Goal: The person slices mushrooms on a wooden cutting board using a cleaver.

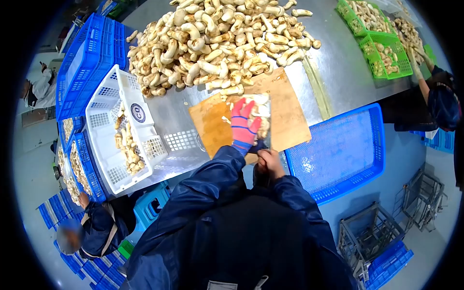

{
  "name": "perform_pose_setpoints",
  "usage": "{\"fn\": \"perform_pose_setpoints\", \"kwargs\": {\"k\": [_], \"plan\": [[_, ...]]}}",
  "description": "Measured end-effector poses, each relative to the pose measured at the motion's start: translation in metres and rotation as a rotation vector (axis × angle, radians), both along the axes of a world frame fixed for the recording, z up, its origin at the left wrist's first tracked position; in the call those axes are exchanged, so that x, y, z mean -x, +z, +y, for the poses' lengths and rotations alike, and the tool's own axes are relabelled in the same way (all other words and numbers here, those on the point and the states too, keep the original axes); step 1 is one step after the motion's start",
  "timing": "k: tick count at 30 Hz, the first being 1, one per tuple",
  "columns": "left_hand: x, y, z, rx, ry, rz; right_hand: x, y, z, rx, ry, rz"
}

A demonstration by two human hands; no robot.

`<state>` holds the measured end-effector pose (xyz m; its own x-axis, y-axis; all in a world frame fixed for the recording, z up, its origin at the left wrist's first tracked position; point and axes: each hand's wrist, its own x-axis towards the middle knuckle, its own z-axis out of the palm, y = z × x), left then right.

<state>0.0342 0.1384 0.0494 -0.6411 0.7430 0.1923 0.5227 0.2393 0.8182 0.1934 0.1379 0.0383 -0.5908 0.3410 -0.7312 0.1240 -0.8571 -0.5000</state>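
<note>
My left hand (244, 124), in a pink and blue glove, lies with its fingers stretched and apart against cut mushroom pieces (262, 112). These pieces are on or beside a broad, shiny blade (267, 133) over the brown cutting board (290, 108). My bare right hand (271, 163) is closed around the blade's dark handle at the board's near edge. Just beyond the board rises a large heap of whole mushrooms (208, 43), a few of them at its far edge.
A white basket (104, 104) with mushroom pieces stands left, near stacked blue crates (94, 58). A blue crate (338, 150) is at right. Green baskets (389, 70) with mushrooms stand farther right, beside a co-worker (442, 101). Another co-worker (99, 229) is at lower left.
</note>
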Motion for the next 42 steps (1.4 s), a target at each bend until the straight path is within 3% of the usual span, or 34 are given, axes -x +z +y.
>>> {"fn": "perform_pose_setpoints", "kwargs": {"k": [3, 4, 5, 7, 9, 11, 13, 15, 16, 17, 19, 21, 22, 24, 25, 26, 29, 30, 31, 34, 35, 37, 38, 41, 42], "plan": [[-0.054, 0.015, 0.028, -0.094, -0.117, 0.004, -0.054, 0.028, 0.008, 0.021, -0.076, 0.013], [-0.083, 0.001, 0.039, -0.160, -0.152, -0.278, -0.074, 0.034, 0.009, 0.036, -0.140, -0.027], [-0.101, 0.012, 0.051, -0.119, -0.241, 0.018, -0.096, 0.040, 0.009, 0.019, -0.222, -0.045], [-0.139, 0.026, 0.070, -0.167, -0.517, -0.064, -0.134, 0.054, 0.008, -0.065, -0.385, -0.124], [-0.165, 0.046, 0.079, 0.007, -0.631, 0.102, -0.170, 0.049, 0.007, -0.163, -0.560, -0.218], [-0.161, 0.054, 0.079, 0.040, -0.701, 0.062, -0.208, 0.021, 0.008, -0.347, -0.582, -0.474], [-0.133, 0.031, 0.072, -0.053, -0.574, 0.044, -0.246, -0.029, 0.012, -1.147, -0.024, -1.257], [-0.084, -0.005, 0.057, -0.038, -0.317, 0.033, -0.257, -0.030, 0.023, -1.007, 0.159, -1.415], [-0.048, 0.002, 0.051, 0.073, -0.182, 0.196, -0.259, -0.037, 0.023, -1.009, 0.076, -1.486], [-0.012, 0.005, 0.042, 0.165, -0.106, 0.137, -0.262, -0.041, 0.027, -1.007, -0.024, -1.497], [0.039, 0.000, 0.029, 0.199, 0.060, 0.297, -0.266, -0.043, 0.027, -0.989, -0.207, -1.523], [0.069, -0.028, 0.024, 0.319, 0.101, 0.436, -0.274, -0.046, 0.030, -0.965, -0.320, -1.329], [0.070, -0.016, 0.029, 0.309, 0.071, 0.299, -0.268, -0.040, 0.032, -0.970, -0.403, -1.297], [0.082, -0.044, 0.035, 0.345, 0.040, 0.363, -0.273, -0.045, 0.030, -0.928, -0.441, -1.364], [0.079, -0.022, 0.041, 0.494, 0.029, 0.327, -0.250, -0.023, 0.034, -1.032, -0.704, -1.201], [0.079, -0.008, 0.043, 0.566, -0.046, 0.365, -0.246, -0.012, 0.035, -0.969, -0.739, -1.207], [0.083, 0.009, 0.034, 0.496, -0.138, 0.308, -0.246, 0.016, 0.041, -1.030, -0.433, -1.341], [0.090, 0.009, 0.028, 0.416, -0.176, 0.279, -0.240, 0.026, 0.040, -1.085, -0.393, -1.232], [0.093, 0.009, 0.021, 0.337, -0.157, -0.061, -0.232, 0.032, 0.038, -1.137, -0.346, -1.108], [0.119, 0.025, -0.032, 0.040, -0.105, -1.008, -0.186, 0.035, 0.031, -0.891, -0.139, -0.660], [0.125, 0.035, -0.052, -0.129, -0.044, -1.166, -0.146, 0.059, 0.030, -0.569, -0.085, -0.535], [0.117, 0.054, -0.084, -0.508, 0.043, -1.461, -0.083, 0.068, 0.021, -0.327, 0.085, -0.363], [0.125, 0.049, -0.106, -0.589, 0.030, -1.530, -0.055, 0.070, 0.013, -0.306, 0.201, -0.260], [0.117, 0.066, -0.144, -0.586, 0.070, -1.412, 0.013, 0.056, -0.011, -0.292, 0.454, -0.057], [0.111, 0.068, -0.151, -0.576, 0.088, -1.373, 0.024, 0.046, -0.016, -0.396, 0.565, -0.111]]}}
